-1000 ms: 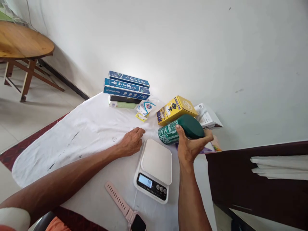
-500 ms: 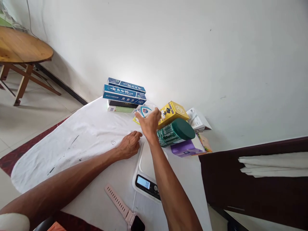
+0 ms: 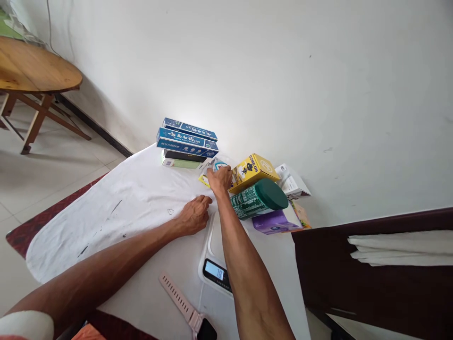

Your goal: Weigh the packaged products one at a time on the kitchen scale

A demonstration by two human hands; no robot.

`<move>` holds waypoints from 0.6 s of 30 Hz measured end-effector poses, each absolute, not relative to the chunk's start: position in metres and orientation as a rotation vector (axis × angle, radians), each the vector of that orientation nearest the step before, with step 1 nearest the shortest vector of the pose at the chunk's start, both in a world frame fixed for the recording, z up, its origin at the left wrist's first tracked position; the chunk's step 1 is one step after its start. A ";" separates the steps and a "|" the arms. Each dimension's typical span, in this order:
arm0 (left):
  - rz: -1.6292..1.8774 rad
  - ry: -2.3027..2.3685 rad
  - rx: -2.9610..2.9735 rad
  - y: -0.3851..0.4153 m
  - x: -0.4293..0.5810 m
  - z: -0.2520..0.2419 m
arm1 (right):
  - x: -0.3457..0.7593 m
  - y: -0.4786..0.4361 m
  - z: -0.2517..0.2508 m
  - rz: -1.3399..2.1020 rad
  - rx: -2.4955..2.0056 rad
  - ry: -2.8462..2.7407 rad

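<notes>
My right hand reaches over a small white, yellow and blue packet, thumb on its left and fingers bent on its right; the hand covers part of it. On the white cloth, my left hand rests loosely curled with nothing visible in it, just left of a white kitchen scale. The scale's display is lit, and my right forearm hides part of its plate. Close by on the right stand a yellow box and a tilted container with a green lid.
Blue toothpaste boxes and a green-and-black box lie near the wall. A purple pack and a white box are at the right. A pink-strapped watch lies in front. A round wooden table stands left.
My right hand has come down onto the packet, its thumb and fingers drawing closer together. My left hand stays beside the scale. The whole view has shifted slightly.
</notes>
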State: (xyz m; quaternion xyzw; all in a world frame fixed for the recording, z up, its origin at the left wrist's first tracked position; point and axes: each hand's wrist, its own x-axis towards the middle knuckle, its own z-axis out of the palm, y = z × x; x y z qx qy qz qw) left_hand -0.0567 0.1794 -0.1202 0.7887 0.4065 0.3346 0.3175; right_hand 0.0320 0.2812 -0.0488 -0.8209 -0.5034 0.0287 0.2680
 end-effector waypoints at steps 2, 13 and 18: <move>0.882 1.063 2.078 0.179 -0.057 -0.120 | 0.040 0.276 -0.046 0.092 -2.179 -1.379; 0.886 1.065 2.106 0.177 -0.059 -0.118 | 0.089 0.142 -0.015 0.190 -1.706 -1.547; 0.873 1.080 2.107 0.177 -0.058 -0.119 | 0.120 0.071 -0.025 0.369 -1.760 -1.637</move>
